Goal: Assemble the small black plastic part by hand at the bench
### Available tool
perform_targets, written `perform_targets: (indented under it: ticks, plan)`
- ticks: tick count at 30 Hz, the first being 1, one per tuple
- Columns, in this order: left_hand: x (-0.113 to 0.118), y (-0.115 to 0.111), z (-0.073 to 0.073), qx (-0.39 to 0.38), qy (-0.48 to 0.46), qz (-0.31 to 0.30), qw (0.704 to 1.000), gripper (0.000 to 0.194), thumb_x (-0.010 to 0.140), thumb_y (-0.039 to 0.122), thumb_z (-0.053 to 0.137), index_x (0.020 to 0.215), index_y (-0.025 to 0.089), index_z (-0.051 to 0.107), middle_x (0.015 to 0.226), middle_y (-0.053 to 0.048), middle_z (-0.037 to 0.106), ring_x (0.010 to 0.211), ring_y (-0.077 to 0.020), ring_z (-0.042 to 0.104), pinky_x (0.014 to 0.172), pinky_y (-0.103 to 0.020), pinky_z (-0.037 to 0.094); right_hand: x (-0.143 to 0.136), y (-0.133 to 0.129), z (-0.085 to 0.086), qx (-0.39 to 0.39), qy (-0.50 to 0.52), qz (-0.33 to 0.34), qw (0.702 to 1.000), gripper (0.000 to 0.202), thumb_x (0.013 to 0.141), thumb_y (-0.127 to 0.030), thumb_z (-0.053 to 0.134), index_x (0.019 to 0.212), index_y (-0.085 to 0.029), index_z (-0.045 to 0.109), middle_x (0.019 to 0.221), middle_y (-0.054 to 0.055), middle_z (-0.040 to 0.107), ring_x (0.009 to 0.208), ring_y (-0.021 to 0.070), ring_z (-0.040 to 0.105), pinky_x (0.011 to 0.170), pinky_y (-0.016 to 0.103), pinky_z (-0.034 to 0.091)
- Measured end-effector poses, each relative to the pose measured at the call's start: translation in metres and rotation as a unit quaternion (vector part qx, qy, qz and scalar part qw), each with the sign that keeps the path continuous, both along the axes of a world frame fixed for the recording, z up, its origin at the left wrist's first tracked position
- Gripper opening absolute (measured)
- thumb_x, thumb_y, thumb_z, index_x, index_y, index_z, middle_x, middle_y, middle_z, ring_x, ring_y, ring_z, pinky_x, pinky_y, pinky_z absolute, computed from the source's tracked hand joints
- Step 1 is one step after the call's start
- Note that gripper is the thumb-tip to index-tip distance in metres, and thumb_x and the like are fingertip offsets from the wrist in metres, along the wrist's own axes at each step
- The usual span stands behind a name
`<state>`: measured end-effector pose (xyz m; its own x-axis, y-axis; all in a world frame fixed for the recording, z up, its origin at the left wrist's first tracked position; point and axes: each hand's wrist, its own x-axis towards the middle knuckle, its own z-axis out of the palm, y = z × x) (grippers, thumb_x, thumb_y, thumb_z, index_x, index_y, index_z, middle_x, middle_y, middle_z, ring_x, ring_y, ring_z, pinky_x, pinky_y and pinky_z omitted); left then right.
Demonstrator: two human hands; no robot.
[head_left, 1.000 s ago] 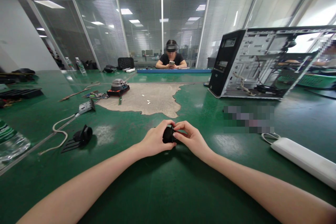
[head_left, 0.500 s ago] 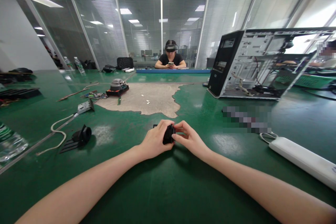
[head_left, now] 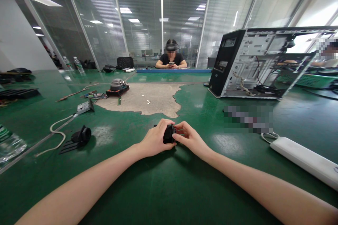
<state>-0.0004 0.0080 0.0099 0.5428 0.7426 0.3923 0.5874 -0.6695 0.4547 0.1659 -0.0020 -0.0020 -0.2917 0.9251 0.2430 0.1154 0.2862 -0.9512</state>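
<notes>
A small black box-shaped part (head_left: 168, 134) is held just above the green table at the middle of the view; its exact kind does not show. My left hand (head_left: 155, 137) wraps round it from the left, fingers over the top and thumb along its near lower side. From the right, my right hand (head_left: 190, 139) closes thumb and fingers on the part's right edge. A little dark piece sticks out behind my left hand. To the left lies a black plastic bracket (head_left: 80, 137) with a round ring and several prongs.
An opened computer case (head_left: 229, 63) stands at the right, behind a white power strip (head_left: 303, 158). A heatsink with fan (head_left: 118, 88), a metal bracket (head_left: 85, 106) and a pale cable (head_left: 59, 133) lie left. A plastic bottle (head_left: 10, 144) is at the left edge. Across the table, a person holds a phone.
Both hands keep their hold on the black part, with only a slight shift of the right fingers at its edge. The rest stays as it was.
</notes>
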Motion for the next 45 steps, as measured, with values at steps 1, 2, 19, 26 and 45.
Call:
perform_targets:
  ticks: [1,2,19,26,45]
  plan:
    - [0.0000,0.0000,-0.0002,0.002,0.001,0.001,1.000,0.055,0.064,0.030,0.062,0.110,0.025,0.034,0.109,-0.003,0.045,0.092,-0.0203,0.052,0.078,-0.035,0.045,0.0002,-0.0006,-0.0003,0.006,0.007,0.001,1.000,0.017,0.071,-0.027,0.058,0.083,-0.020,0.048,0.085,0.001,0.056,0.085,0.0150,0.055,0.069,0.028,0.048]
    - [0.0000,0.0000,-0.0002,0.003,0.002,0.002,1.000,0.055,0.064,0.030,0.062,0.110,0.025,0.033,0.108,-0.003,0.045,0.092,-0.0203,0.052,0.077,-0.035,0.045,0.0003,-0.0010,-0.0007,0.010,0.014,-0.001,1.000,0.016,0.071,-0.026,0.058,0.083,-0.020,0.048,0.086,0.000,0.055,0.086,0.0150,0.055,0.069,0.028,0.048]
    - [0.0002,0.0025,-0.0033,0.006,-0.016,-0.007,1.000,0.056,0.063,0.027,0.062,0.110,0.025,0.034,0.107,-0.003,0.044,0.092,-0.0198,0.050,0.077,-0.035,0.044,-0.0009,-0.0026,0.0008,0.055,0.004,-0.030,0.998,0.013,0.073,-0.025,0.056,0.083,-0.020,0.052,0.090,0.002,0.053,0.090,0.0162,0.053,0.067,0.027,0.049]
    - [-0.0003,0.0026,-0.0034,0.006,-0.019,-0.009,1.000,0.055,0.063,0.028,0.062,0.110,0.025,0.034,0.107,-0.003,0.044,0.092,-0.0196,0.051,0.077,-0.034,0.044,-0.0021,0.0009,-0.0025,0.010,-0.006,-0.031,0.999,0.019,0.073,-0.026,0.056,0.090,-0.020,0.049,0.091,0.003,0.055,0.088,0.0154,0.055,0.068,0.028,0.049]
    - [0.0006,0.0031,-0.0031,0.016,-0.014,-0.008,1.000,0.054,0.063,0.029,0.062,0.110,0.024,0.035,0.106,-0.003,0.045,0.092,-0.0200,0.051,0.077,-0.034,0.044,-0.0015,0.0018,-0.0049,-0.013,-0.012,-0.018,1.000,0.019,0.075,-0.027,0.053,0.091,-0.019,0.048,0.084,0.002,0.056,0.074,0.0133,0.056,0.062,0.028,0.049]
